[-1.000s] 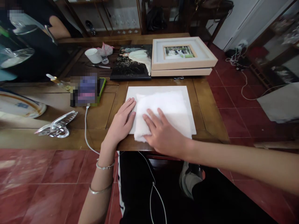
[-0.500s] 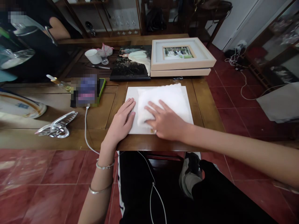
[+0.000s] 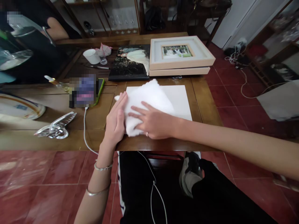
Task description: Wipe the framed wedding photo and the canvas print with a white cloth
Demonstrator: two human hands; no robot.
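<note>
A white fluffy cloth (image 3: 151, 93) lies over the left part of a flat white board (image 3: 178, 96) on the wooden table. My right hand (image 3: 154, 121) presses flat on the cloth with its fingers spread, a ring on one finger. At the board's left side, my left hand (image 3: 116, 121) rests on edge with its fingers straight and together, touching the cloth; a corner of cloth pokes out beyond it. The board's left edge is hidden under the cloth and hand.
Behind the board are a pale picture frame (image 3: 182, 63) and a dark photo panel (image 3: 130, 62). To the left lie a phone (image 3: 84, 91) with a white cable (image 3: 85, 130), a silver hair claw clip (image 3: 56, 126), a dropper bottle (image 3: 58, 84) and a white cup (image 3: 92, 56). A person sits across the table.
My right hand has slid left and slightly towards me, taking the cloth with it and turning it. More of the board's right side shows. My left hand has shifted slightly left and tilted upright.
</note>
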